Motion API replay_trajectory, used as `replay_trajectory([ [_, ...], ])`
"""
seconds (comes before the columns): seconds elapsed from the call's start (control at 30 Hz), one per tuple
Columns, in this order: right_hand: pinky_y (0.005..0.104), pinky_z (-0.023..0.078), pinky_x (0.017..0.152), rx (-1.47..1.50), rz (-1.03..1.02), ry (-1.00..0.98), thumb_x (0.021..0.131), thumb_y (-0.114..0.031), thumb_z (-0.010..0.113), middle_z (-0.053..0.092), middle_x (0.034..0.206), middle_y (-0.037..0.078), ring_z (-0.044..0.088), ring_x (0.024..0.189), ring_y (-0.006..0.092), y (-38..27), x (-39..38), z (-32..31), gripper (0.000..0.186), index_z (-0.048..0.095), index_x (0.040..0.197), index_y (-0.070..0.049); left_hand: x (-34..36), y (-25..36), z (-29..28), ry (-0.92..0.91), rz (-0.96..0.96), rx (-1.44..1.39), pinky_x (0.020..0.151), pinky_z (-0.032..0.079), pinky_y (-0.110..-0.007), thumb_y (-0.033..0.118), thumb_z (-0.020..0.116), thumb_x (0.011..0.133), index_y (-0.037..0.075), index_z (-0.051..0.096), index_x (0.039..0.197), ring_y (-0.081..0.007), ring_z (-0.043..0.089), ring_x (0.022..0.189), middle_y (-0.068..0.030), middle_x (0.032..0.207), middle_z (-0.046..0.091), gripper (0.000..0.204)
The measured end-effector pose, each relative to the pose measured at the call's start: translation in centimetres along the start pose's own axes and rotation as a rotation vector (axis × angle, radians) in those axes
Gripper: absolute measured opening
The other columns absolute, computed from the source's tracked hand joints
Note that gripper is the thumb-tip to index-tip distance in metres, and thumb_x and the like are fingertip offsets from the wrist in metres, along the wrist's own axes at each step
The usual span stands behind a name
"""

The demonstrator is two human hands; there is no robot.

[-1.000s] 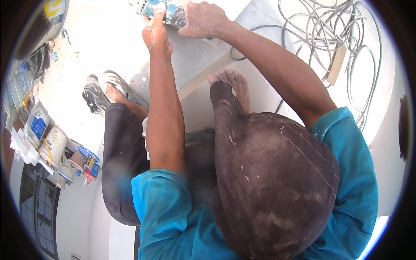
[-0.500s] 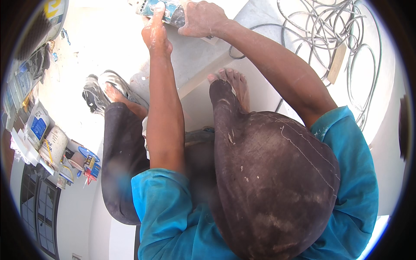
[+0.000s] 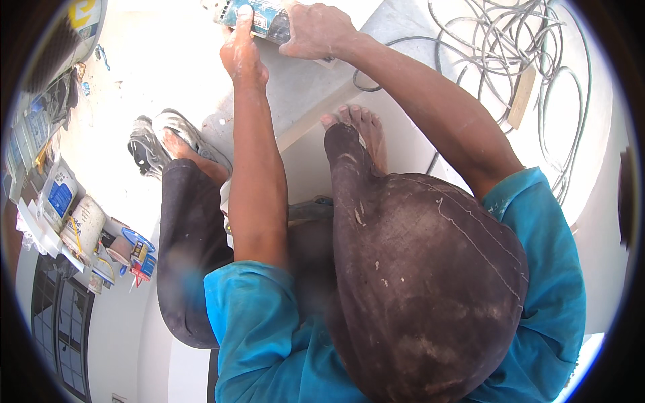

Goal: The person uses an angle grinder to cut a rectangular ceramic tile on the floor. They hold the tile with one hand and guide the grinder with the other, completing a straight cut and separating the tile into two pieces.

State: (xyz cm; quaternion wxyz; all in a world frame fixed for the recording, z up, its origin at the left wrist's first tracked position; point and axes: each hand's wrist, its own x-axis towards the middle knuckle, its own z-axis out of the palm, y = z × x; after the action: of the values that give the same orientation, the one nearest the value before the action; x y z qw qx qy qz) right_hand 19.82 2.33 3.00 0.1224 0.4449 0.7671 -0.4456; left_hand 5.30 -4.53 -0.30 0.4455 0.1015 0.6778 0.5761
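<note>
At the top edge of the head view is a handheld power tool (image 3: 259,20) with a teal-blue and dark body; a label covers part of it and dust coats it. My left hand (image 3: 243,50) is closed on its body, the thumb lying along the top. My right hand (image 3: 319,30) is wrapped round the tool's dark right end. The working end on the left is washed out by glare, so I cannot tell its exact kind. Below the tool lies a pale grey slab (image 3: 312,84), with my bare foot (image 3: 366,131) close to its near edge.
A tangle of grey cable (image 3: 500,47) lies at the upper right, with a wooden strip (image 3: 522,97) beside it. My other foot wears a sneaker (image 3: 188,134). Along the left stand a white bucket (image 3: 84,221), bags, bottles and other supplies, near a dark-framed window (image 3: 64,322).
My hands and the power tool have shifted very slightly to the right and toward me. My grip on it looks the same.
</note>
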Motion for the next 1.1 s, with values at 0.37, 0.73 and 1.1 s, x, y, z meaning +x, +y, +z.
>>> replay_trajectory([
  [0.37,0.0505,0.058,0.086,0.007,-0.004,-0.016,0.084,-0.024,0.061,0.076,0.104,0.024,0.074,0.099,0.0402,-0.2,-0.6,-0.4,0.038,0.076,0.115,-0.008,-1.8,0.2,1.3,0.003,0.037,-0.031,0.107,0.041,-0.033,0.031,0.083,0.091,-0.007,0.060,0.135,-0.0149,0.056,0.122,-0.0069,0.135,0.063,0.063],
  [0.73,0.0484,0.060,0.084,-0.018,-0.020,0.022,0.085,-0.028,0.061,0.076,0.101,0.025,0.075,0.097,0.0387,0.1,-0.7,-0.3,0.039,0.076,0.109,-0.001,-5.3,-0.4,3.8,0.237,-0.300,-0.150,0.112,0.043,-0.045,0.038,0.049,0.108,-0.004,0.040,0.152,-0.0272,0.052,0.133,-0.0132,0.149,0.050,0.062],
  [1.1,0.0456,0.061,0.080,0.012,0.033,0.076,0.075,-0.038,0.071,0.077,0.100,0.015,0.076,0.093,0.0309,0.5,-1.4,0.1,0.059,0.063,0.125,-0.008,-2.1,-6.1,2.2,0.028,-0.476,-0.599,0.112,0.050,-0.050,0.015,0.034,0.111,0.002,0.043,0.148,-0.0327,0.057,0.130,-0.0164,0.146,0.055,0.040],
])
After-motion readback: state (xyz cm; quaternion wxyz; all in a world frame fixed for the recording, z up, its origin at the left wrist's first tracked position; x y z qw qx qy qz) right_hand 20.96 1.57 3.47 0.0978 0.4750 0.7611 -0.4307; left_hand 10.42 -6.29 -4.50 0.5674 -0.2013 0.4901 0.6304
